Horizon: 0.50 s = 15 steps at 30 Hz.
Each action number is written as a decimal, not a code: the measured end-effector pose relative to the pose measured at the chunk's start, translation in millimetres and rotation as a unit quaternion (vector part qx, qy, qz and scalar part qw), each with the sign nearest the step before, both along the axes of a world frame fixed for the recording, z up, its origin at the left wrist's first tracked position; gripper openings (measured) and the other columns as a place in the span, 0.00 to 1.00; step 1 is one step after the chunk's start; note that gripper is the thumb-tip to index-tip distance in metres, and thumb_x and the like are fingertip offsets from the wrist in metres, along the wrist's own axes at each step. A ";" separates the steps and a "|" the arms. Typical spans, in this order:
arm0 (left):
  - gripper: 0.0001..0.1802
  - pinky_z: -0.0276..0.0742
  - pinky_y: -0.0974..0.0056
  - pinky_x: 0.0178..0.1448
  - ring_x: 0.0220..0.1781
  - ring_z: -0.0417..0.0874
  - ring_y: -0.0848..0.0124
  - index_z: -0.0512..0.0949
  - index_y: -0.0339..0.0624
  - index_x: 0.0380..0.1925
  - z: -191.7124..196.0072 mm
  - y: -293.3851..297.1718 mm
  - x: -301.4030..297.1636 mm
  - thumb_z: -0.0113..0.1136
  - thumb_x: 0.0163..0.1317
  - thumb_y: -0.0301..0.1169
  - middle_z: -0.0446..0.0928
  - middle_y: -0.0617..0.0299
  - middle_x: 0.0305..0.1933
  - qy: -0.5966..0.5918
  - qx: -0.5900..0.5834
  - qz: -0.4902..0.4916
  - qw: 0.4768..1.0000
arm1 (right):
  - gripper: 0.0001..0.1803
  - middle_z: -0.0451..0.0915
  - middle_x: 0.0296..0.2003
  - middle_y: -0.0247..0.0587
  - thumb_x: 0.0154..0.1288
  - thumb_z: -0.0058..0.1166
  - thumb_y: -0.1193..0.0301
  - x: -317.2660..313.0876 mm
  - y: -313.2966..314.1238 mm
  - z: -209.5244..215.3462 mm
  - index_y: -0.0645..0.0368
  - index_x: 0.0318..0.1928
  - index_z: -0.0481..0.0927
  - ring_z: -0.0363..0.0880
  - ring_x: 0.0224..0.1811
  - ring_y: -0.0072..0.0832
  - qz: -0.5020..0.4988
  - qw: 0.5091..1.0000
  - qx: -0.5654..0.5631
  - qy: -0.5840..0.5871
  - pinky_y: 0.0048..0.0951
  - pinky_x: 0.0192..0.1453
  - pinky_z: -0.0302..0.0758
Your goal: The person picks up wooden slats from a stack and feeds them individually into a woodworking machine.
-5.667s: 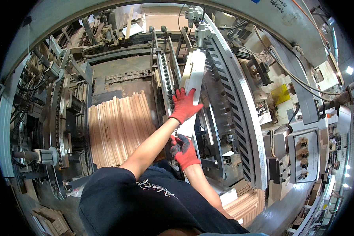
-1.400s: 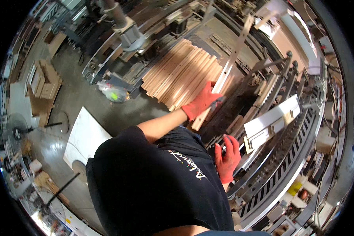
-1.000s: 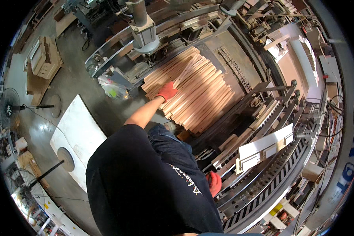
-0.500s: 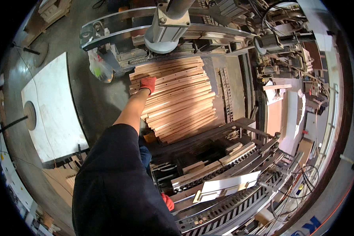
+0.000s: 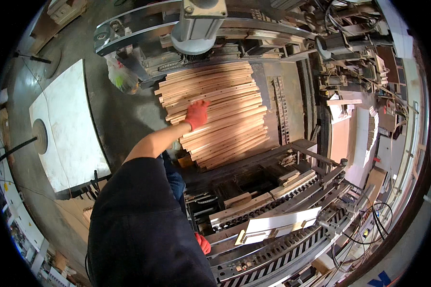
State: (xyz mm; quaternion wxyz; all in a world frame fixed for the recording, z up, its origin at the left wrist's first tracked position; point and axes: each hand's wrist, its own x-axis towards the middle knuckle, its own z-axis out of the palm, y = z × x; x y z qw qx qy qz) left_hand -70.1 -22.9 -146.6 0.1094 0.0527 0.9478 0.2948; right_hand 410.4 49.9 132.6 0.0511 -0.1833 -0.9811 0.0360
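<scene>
A wide pile of light wooden slats (image 5: 225, 129) lies side by side on a dark surface, several with small dark holes. My left hand (image 5: 196, 115), in a red glove, rests palm down on top of the pile near its left-middle, fingers stretched over the slats. Lower down, my right hand (image 5: 202, 243), also red-gloved, is beside the metal rail of a machine. My black sleeve hides most of it, and its fingers cannot be made out.
A machine frame with a grey motor-like cylinder (image 5: 196, 36) stands beyond the pile. Closer by, another machine carries wooden pieces and a white board (image 5: 277, 226). To the left are a plastic bag (image 5: 122, 76) and a large white panel (image 5: 69, 129). Cables (image 5: 376, 225) hang at right.
My left hand has moved right and nearer over the slats. The view has shifted slightly. My right hand stays by the rail.
</scene>
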 end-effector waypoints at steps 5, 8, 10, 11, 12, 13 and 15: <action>0.27 0.69 0.50 0.67 0.61 0.75 0.49 0.74 0.42 0.58 135.1 53.9 71.7 0.55 0.54 0.24 0.77 0.47 0.56 -0.017 0.345 -0.193 0.918 | 0.14 0.82 0.36 0.32 0.46 0.67 0.69 0.3 -3.8 6.5 0.45 0.38 0.84 0.79 0.39 0.35 -0.009 1.000 -0.028 -0.005 0.41 0.52 0.68; 0.25 0.68 0.54 0.69 0.66 0.72 0.52 0.75 0.38 0.55 273.6 65.6 72.6 0.57 0.53 0.22 0.75 0.49 0.59 -0.053 0.505 -0.298 0.808 | 0.15 0.82 0.36 0.32 0.46 0.67 0.70 -2.1 -18.4 7.0 0.45 0.38 0.84 0.79 0.39 0.35 -0.038 0.999 -0.033 -0.005 0.41 0.52 0.68; 0.22 0.67 0.52 0.70 0.67 0.72 0.52 0.77 0.39 0.53 349.9 66.0 64.7 0.57 0.54 0.22 0.74 0.50 0.60 -0.025 0.623 -0.342 0.703 | 0.18 0.82 0.36 0.31 0.42 0.65 0.69 -7.6 -9.5 -0.1 0.45 0.39 0.84 0.79 0.39 0.33 -0.033 0.999 -0.013 0.024 0.41 0.52 0.68; 0.19 0.67 0.49 0.70 0.67 0.71 0.51 0.78 0.39 0.50 382.4 63.3 63.4 0.57 0.56 0.22 0.74 0.50 0.60 -0.016 0.690 -0.363 0.626 | 0.18 0.82 0.36 0.31 0.42 0.65 0.69 -9.6 -5.5 3.8 0.44 0.40 0.84 0.79 0.40 0.32 -0.030 0.999 -0.033 0.010 0.41 0.52 0.68; 0.16 0.66 0.47 0.69 0.67 0.70 0.48 0.79 0.40 0.49 418.5 58.6 64.7 0.58 0.59 0.23 0.73 0.47 0.60 -0.058 0.758 -0.386 0.522 | 0.18 0.82 0.37 0.30 0.43 0.66 0.67 -13.8 -6.1 0.5 0.44 0.40 0.84 0.79 0.40 0.31 -0.039 0.998 -0.004 0.047 0.40 0.53 0.68; 0.13 0.66 0.44 0.69 0.68 0.70 0.46 0.80 0.40 0.47 448.7 52.8 67.7 0.59 0.61 0.24 0.72 0.45 0.60 -0.106 0.811 -0.401 0.414 | 0.18 0.81 0.37 0.33 0.43 0.67 0.66 -10.6 -3.6 -0.1 0.45 0.40 0.84 0.79 0.41 0.33 -0.019 0.999 0.009 0.048 0.41 0.53 0.68; 0.10 0.65 0.42 0.70 0.67 0.70 0.44 0.81 0.40 0.44 487.7 36.8 73.1 0.60 0.63 0.27 0.72 0.40 0.60 -0.202 0.839 -0.416 0.288 | 0.18 0.81 0.38 0.34 0.44 0.66 0.67 -12.9 -3.1 3.8 0.46 0.40 0.84 0.79 0.41 0.33 -0.028 0.999 0.009 0.045 0.41 0.53 0.68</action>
